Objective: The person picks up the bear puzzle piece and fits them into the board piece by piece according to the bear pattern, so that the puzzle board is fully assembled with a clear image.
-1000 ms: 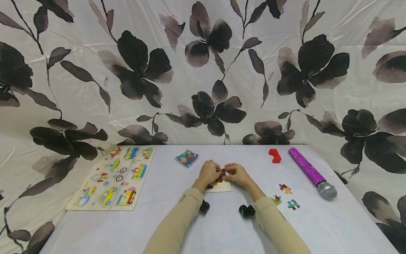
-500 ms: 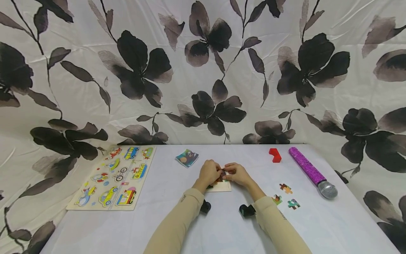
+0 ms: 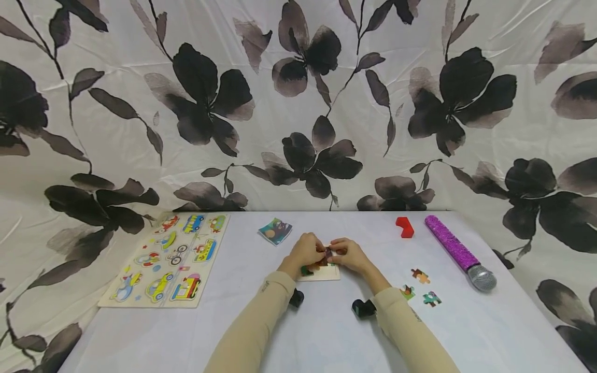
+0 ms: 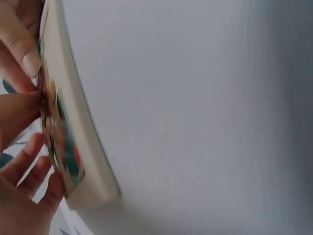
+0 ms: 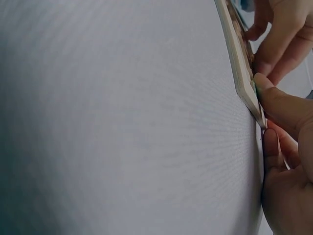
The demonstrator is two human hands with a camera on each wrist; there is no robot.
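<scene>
In the head view, a small wooden jigsaw board (image 3: pixel 318 276) with brown and green pieces lies on the white table. My left hand (image 3: pixel 305 250) bends over its upper part, fingertips curled down on a dark puzzle piece (image 3: pixel 328 254) that they partly hide. At the board's right edge, my right hand (image 3: pixel 351 255) grips with the thumb on top; the right wrist view shows this thumb (image 5: pixel 279 100) over the board's corner (image 5: pixel 252 105) and the fingers behind the edge. In the left wrist view, the fingertips touch the pieces (image 4: pixel 61 137). The exact hold on the piece is partly hidden.
Three loose jigsaw pieces (image 3: pixel 431 299) lie right of my hands. Further back are a red block (image 3: pixel 404 227) and a purple glitter microphone (image 3: pixel 454 248). A picture card (image 3: pixel 275 231) lies behind the board, and a large vehicle puzzle (image 3: pixel 165 264) at the left.
My left wrist and forearm have shifted slightly to the left, uncovering more of the green pieces on the board. The right hand stays in place.
</scene>
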